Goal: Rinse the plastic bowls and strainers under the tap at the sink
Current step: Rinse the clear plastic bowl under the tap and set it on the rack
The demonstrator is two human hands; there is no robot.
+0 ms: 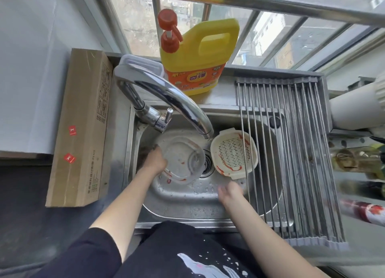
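Now, at the centre of the frame, a clear plastic bowl is gripped at its left rim by the left hand, fingers curled round the edge. The bowl is tilted inside the steel sink, just beside the drain, with red smears seen along its lower rim and inner wall. Above it, the chrome tap is swung in from the upper left, its spout ended over the gap between the two vessels.

Right of the drain, a cream strainer is lain on its side, its perforated base turned toward the camera and streaked with red along the rim. Its right edge is tucked under the bars of a roll-up drying rack, which is spread over the right half of the sink.

Lower centre-right, the right hand is blurred; nothing is seen held in it, the fingers are loosely spread, close below the strainer, and whether it is touched cannot be told.

On the ledge behind the sink, a yellow detergent jug with an orange pump is stood. At the left of the frame, a long cardboard box is laid along the surface. Water droplets are scattered over the sink floor between the hands.
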